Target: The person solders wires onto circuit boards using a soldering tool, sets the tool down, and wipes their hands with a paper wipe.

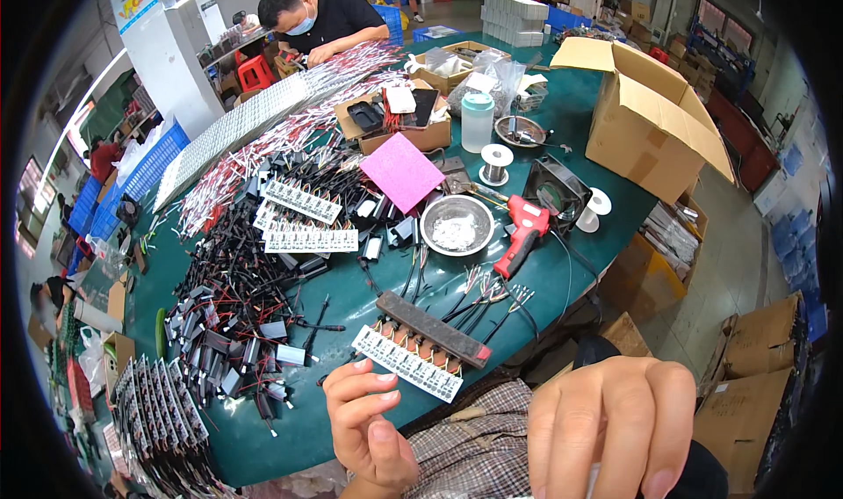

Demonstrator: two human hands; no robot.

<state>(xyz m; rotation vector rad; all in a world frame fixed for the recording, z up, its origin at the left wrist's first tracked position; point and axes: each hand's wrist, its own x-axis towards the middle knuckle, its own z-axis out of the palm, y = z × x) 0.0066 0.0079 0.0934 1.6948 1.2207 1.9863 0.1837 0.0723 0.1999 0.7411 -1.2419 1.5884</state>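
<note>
My left hand is raised at the table's near edge, its fingers loosely curled and apart with nothing between them. Close to the camera, my right hand has its fingers bent down and closed; a sliver of something whitish shows beneath them, too hidden to name. Just beyond the left hand lies a white circuit board strip with short wires running to a dark bar-shaped holder. Black cables with bared wire ends lie behind that holder. A red and black soldering gun rests farther back, beside a metal bowl holding white material.
Black cabled modules heap up on the left, with more board strips on top. A pink foam sheet, a solder spool, a black fan and an open carton stand farther back. A masked co-worker bends over the far end.
</note>
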